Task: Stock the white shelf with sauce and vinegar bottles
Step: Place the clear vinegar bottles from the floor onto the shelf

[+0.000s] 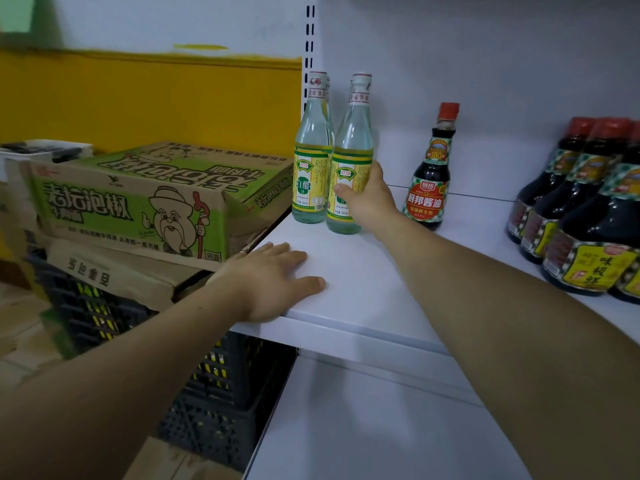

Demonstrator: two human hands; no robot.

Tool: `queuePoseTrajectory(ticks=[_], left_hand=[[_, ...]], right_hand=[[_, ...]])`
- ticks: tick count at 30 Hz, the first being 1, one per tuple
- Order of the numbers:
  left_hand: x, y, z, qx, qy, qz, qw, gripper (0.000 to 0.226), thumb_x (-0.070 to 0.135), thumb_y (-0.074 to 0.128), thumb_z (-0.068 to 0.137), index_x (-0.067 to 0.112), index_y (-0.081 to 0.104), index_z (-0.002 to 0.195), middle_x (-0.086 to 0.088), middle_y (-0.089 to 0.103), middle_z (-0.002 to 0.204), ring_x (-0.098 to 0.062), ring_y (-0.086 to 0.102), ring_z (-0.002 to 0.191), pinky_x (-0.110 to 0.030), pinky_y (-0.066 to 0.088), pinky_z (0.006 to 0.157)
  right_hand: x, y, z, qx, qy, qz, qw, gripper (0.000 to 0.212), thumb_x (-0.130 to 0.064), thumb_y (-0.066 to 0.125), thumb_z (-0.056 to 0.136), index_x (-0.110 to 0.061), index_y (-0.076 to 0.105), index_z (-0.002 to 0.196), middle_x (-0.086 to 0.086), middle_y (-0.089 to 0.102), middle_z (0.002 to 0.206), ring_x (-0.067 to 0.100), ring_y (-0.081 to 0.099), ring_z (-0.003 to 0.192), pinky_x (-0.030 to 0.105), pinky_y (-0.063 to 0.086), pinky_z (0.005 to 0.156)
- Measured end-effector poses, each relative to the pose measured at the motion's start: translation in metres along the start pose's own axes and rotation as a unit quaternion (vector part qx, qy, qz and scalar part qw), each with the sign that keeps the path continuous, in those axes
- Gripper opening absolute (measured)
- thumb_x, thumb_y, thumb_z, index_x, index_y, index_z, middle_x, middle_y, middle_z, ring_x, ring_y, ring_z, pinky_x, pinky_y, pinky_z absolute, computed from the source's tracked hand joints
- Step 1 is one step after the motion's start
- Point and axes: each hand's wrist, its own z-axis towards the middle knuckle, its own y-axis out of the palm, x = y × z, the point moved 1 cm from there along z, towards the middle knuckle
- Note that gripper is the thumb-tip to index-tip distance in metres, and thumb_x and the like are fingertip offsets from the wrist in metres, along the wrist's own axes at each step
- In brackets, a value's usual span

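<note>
right hand grips clear vinegar bottle, yellow-green label | left hand flat on shelf

Wall: my eleven o'clock, yellow below, white above.
Cartons: my ten o'clock, green-printed one on top.
Crates: my eight o'clock, black, beneath them.

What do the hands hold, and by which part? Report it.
The right hand grips the right-hand clear vinegar bottle round its labelled lower body. The left hand holds nothing; it rests flat on the white shelf.
</note>
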Motion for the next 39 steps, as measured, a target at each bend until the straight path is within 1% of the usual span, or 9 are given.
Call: queuePoseTrajectory(ticks=[7, 15, 18, 24, 26, 29, 31, 35, 39], left_hand=[[-0.001, 0.000, 0.001, 0.002, 0.000, -0.009, 1.000, 0.071, 0.071, 0.030, 0.087, 0.037, 0.019, 0.149, 0.009, 0.010, 0.160, -0.011, 0.007, 0.147, -0.038, 0.012, 0.119], [-0.004, 0.003, 0.003, 0.008, 0.003, -0.018, 1.000, 0.072, 0.071, 0.031, 0.086, 0.037, 0.020, 0.149, 0.009, 0.010, 0.160, -0.011, 0.007, 0.147, -0.039, 0.012, 0.119], [-0.004, 0.003, 0.003, 0.013, 0.004, -0.024, 1.000, 0.072, 0.071, 0.032, 0.086, 0.037, 0.021, 0.149, 0.009, 0.011, 0.160, -0.010, 0.008, 0.147, -0.038, 0.012, 0.119], [-0.011, 0.004, 0.000, 0.049, -0.004, -0.114, 0.992, 0.072, 0.071, 0.045, 0.082, 0.036, 0.034, 0.144, 0.010, 0.027, 0.155, -0.013, 0.027, 0.142, -0.037, 0.025, 0.115], [-0.011, 0.002, -0.009, 0.047, -0.008, -0.113, 0.992, 0.073, 0.070, 0.047, 0.083, 0.035, 0.032, 0.145, 0.008, 0.029, 0.155, -0.017, 0.031, 0.140, -0.036, 0.028, 0.113], [-0.012, -0.001, -0.038, 0.033, 0.007, -0.105, 0.994, 0.072, 0.060, 0.048, 0.089, 0.027, 0.027, 0.149, 0.004, 0.020, 0.158, -0.014, 0.018, 0.145, -0.031, 0.018, 0.115], [-0.019, 0.000, -0.070, 0.036, 0.004, -0.108, 0.993, 0.073, 0.056, 0.051, 0.090, 0.025, 0.025, 0.150, 0.002, 0.018, 0.158, -0.014, 0.014, 0.145, -0.031, 0.017, 0.114], [-0.049, 0.007, -0.142, 0.017, -0.054, -0.130, 0.990, 0.079, 0.058, 0.053, 0.088, 0.030, 0.015, 0.152, 0.005, 0.007, 0.161, -0.016, 0.007, 0.147, -0.037, 0.017, 0.117], [-0.085, 0.024, -0.208, 0.006, -0.135, -0.157, 0.978, 0.082, 0.061, 0.053, 0.086, 0.033, 0.013, 0.152, 0.005, 0.007, 0.160, -0.018, 0.011, 0.147, -0.037, 0.022, 0.116]], right_hand=[[0.006, 0.008, 0.012, 0.011, 0.001, -0.020, 1.000, 0.060, -0.023, 0.067, 0.089, -0.019, 0.033, 0.139, 0.001, 0.059, 0.129, 0.022, 0.059, 0.112, 0.039, 0.047, 0.097], [0.009, 0.011, 0.014, 0.019, -0.002, -0.012, 1.000, 0.058, -0.021, 0.065, 0.092, -0.018, 0.033, 0.140, 0.000, 0.058, 0.129, 0.013, 0.055, 0.103, 0.027, 0.042, 0.087], [0.007, 0.008, 0.016, 0.010, 0.013, -0.044, 0.999, 0.059, -0.025, 0.065, 0.092, -0.016, 0.031, 0.140, 0.002, 0.057, 0.131, 0.019, 0.056, 0.112, 0.027, 0.041, 0.088], [-0.017, -0.010, -0.015, -0.028, 0.030, -0.170, 0.985, 0.085, -0.041, 0.071, 0.084, -0.012, 0.020, 0.145, 0.012, 0.039, 0.141, 0.029, 0.044, 0.129, 0.037, 0.039, 0.102], [-0.027, -0.016, -0.038, -0.053, -0.010, -0.209, 0.976, 0.077, -0.044, 0.072, 0.081, -0.017, 0.031, 0.140, 0.011, 0.044, 0.135, 0.028, 0.049, 0.122, 0.039, 0.043, 0.102], [-0.051, -0.025, -0.073, -0.120, -0.068, -0.258, 0.956, 0.068, -0.046, 0.068, 0.083, -0.024, 0.039, 0.139, 0.006, 0.046, 0.136, 0.025, 0.050, 0.124, 0.033, 0.041, 0.102], [-0.071, -0.025, -0.099, -0.155, -0.087, -0.286, 0.942, 0.069, -0.046, 0.064, 0.088, -0.023, 0.035, 0.145, 0.006, 0.039, 0.145, 0.024, 0.042, 0.131, 0.028, 0.034, 0.100], [-0.114, 0.003, -0.153, -0.199, -0.109, -0.300, 0.927, 0.079, -0.055, 0.054, 0.091, -0.020, 0.021, 0.154, 0.004, 0.020, 0.160, 0.024, 0.023, 0.145, 0.038, 0.026, 0.113], [-0.139, 0.059, -0.212, -0.285, -0.131, -0.263, 0.912, 0.079, -0.057, 0.053, 0.092, -0.024, 0.018, 0.155, 0.000, 0.016, 0.162, 0.023, 0.021, 0.146, 0.039, 0.027, 0.114]])
